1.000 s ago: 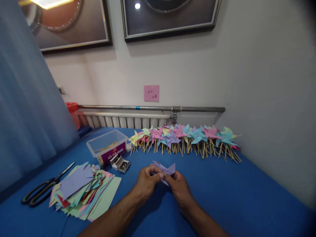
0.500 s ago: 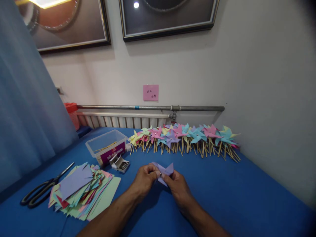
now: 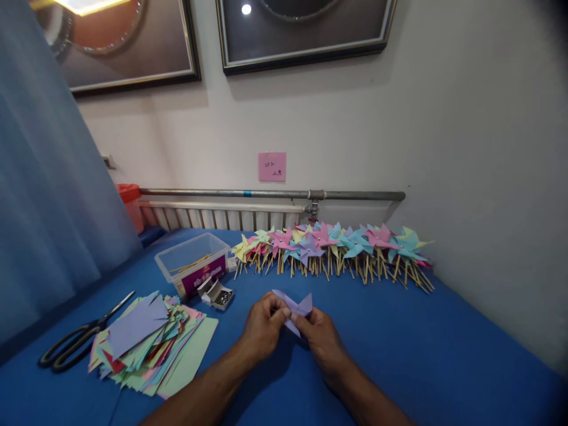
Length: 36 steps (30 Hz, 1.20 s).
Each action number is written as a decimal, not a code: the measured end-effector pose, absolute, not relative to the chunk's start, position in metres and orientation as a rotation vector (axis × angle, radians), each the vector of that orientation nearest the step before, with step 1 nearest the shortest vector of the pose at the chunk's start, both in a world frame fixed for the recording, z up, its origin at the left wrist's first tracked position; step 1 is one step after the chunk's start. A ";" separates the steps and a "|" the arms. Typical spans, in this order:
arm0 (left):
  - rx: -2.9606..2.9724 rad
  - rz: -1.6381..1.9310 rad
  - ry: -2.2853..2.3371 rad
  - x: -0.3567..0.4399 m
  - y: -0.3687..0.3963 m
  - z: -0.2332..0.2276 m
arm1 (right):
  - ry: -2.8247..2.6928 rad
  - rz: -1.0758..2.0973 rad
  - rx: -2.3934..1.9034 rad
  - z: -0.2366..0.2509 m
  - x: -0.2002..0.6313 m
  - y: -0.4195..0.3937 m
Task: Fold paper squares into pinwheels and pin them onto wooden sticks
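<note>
A purple paper pinwheel [image 3: 303, 307] is held between both hands just above the blue table. My left hand [image 3: 265, 322] is closed on its left side, the thumb pressed near the middle of the folded paper. On the other side my right hand [image 3: 320, 332] pinches the paper, its thumb also close to the middle. The thumbs hide the pinwheel's centre. Left of my hands stands a small open box of metal pins [image 3: 222, 297], its lid flap up.
At left lie a stack of coloured paper [image 3: 142, 343] and black-handled scissors [image 3: 80, 340]. Behind them is a clear plastic tub [image 3: 195, 251] with a few sticks. Many finished-looking pinwheels [image 3: 328, 245] on sticks lie in a row by the radiator [image 3: 231, 218].
My left thumb has moved onto the pinwheel's centre, covering the shiny pin head that showed there before. The right hand holds nearly the same place.
</note>
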State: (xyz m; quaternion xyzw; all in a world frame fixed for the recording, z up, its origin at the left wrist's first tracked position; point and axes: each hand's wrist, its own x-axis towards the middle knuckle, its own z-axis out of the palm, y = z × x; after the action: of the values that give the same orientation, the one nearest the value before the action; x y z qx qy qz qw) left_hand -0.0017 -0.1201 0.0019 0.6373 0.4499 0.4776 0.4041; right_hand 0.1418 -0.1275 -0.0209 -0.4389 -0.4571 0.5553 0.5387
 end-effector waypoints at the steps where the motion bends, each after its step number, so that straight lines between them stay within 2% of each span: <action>1: 1.638 1.204 1.151 -0.002 -0.121 0.003 | -1.081 1.318 -1.051 -0.021 0.142 -0.128; 36: 1.640 1.212 1.276 0.002 -0.122 -0.004 | -1.121 1.249 -1.051 -0.022 0.144 -0.125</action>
State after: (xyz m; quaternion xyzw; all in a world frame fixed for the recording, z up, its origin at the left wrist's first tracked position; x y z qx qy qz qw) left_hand 0.0017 -0.1220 -0.0038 0.6360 0.4950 0.4700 0.3599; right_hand 0.1443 -0.1247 -0.0217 -0.4439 -0.4731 0.5273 0.5487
